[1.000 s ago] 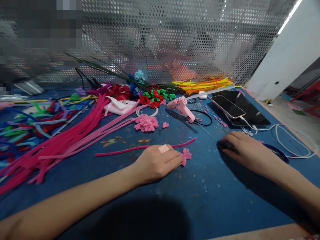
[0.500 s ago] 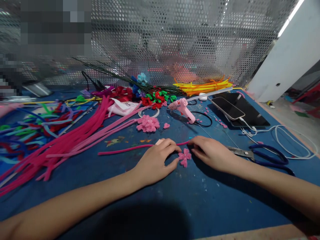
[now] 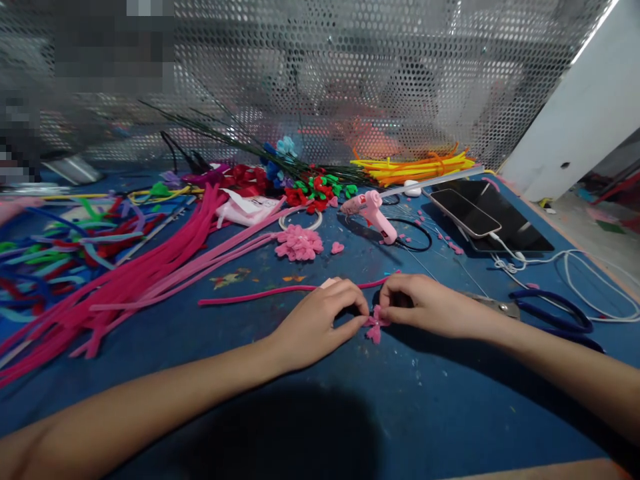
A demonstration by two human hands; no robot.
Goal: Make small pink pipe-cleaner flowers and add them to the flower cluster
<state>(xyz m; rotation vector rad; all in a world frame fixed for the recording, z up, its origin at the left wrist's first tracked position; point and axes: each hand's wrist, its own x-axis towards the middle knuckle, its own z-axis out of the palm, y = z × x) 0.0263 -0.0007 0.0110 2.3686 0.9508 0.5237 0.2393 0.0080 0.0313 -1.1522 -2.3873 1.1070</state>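
Note:
A small pink pipe-cleaner flower (image 3: 374, 330) lies low over the blue tabletop between my hands. My left hand (image 3: 327, 313) pinches its left petal between thumb and fingers. My right hand (image 3: 417, 303) has its thumb and forefinger closed on the right petal. Behind both hands runs a single deep-pink pipe cleaner (image 3: 255, 295), partly hidden by my left hand. A fuller pink flower cluster (image 3: 299, 243) sits beyond it, beside a loose pink heart-shaped petal (image 3: 337, 248).
A pink glue gun (image 3: 373, 215) stands behind my hands. Blue-handled scissors (image 3: 550, 310) lie by my right forearm. A phone (image 3: 465, 212) rests on a black tablet (image 3: 525, 223) with white cable. Bundled pink pipe cleaners (image 3: 165, 267) and yellow ones (image 3: 415, 171) lie around.
My right hand has moved in from the pink pipe cleaner's end to the flower's right petal. My left fingers have closed on the left petal. The view has shifted slightly.

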